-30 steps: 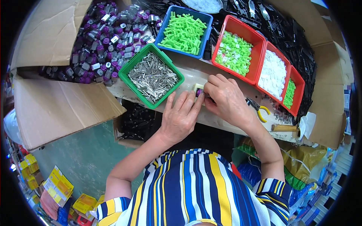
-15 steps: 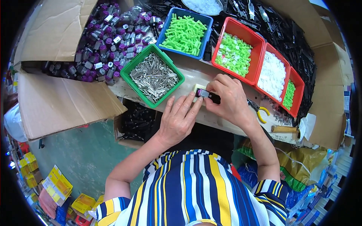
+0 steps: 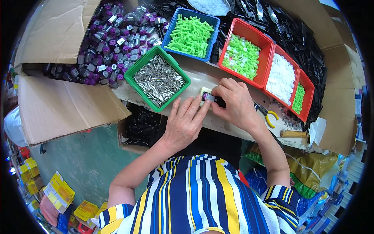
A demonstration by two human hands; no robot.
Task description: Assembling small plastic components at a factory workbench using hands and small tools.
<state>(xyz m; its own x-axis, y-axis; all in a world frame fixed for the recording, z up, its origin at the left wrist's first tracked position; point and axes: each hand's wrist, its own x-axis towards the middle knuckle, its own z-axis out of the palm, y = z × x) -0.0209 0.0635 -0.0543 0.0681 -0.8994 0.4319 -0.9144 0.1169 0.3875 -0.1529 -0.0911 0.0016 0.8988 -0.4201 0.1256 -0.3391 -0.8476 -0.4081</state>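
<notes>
The right grip pinches a purple-and-grey part by its dark end, between thumb and bent forefinger. The left grip comes in from the other side with its fingers stretched and slightly apart; the forefinger's tip touches the part near its purple end. The left thumb is hidden, so I cannot tell whether that grip pinches anything. The part lies between the two grips, over a cream block that sits on the counter, just past the left fingertips.

Near the left grip, ahead and to its left, a green bin holds metal pins. Straight ahead of both grips is a blue bin of bright green clips. Ahead and right of the right grip, a red bin holds green and white pieces; next to it come white discs, then small green pieces. Right beside that wrist lie yellow-handled pliers, and farther right a wooden handle.

Well beyond the left grip, similar purple-and-grey parts are heaped by a cardboard flap. Far past the right grip spreads a pile of black parts.
</notes>
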